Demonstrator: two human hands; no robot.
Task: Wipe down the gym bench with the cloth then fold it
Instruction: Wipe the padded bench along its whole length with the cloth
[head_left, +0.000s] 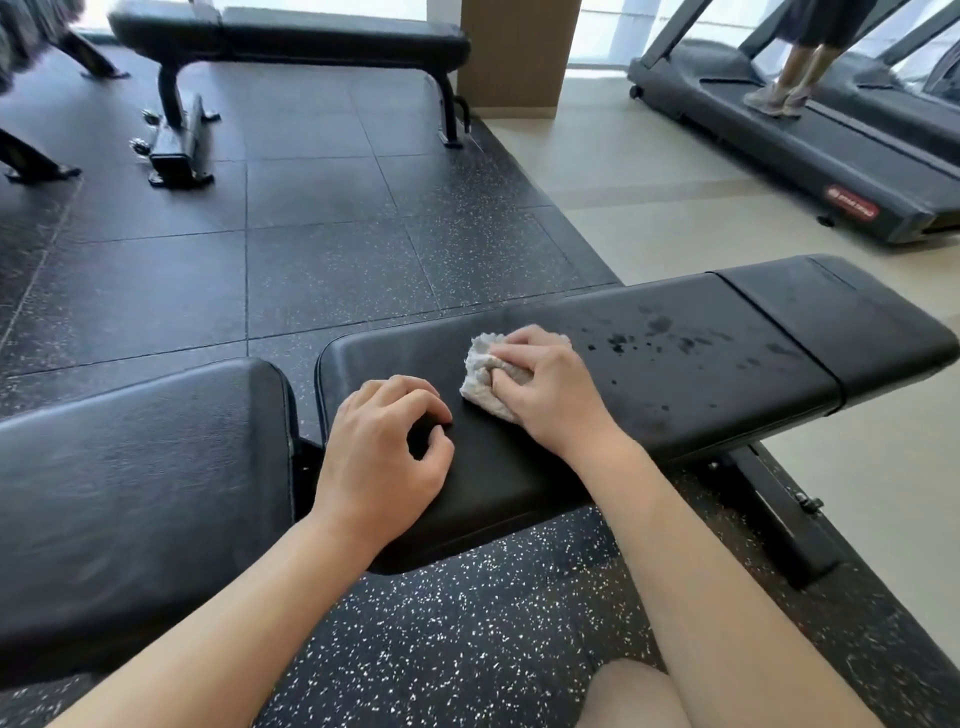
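- Head view: my right hand (545, 387) grips the bunched white cloth (485, 374), pressing it on the black counter (675, 364) pad beside dark wet spots (654, 332).
- My left hand (384, 447) rests on the pad, fingers loosely curled, holding nothing.

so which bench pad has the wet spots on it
The long middle pad, under the right hand and cloth; droplets sit right of the cloth. The left pad shows none.
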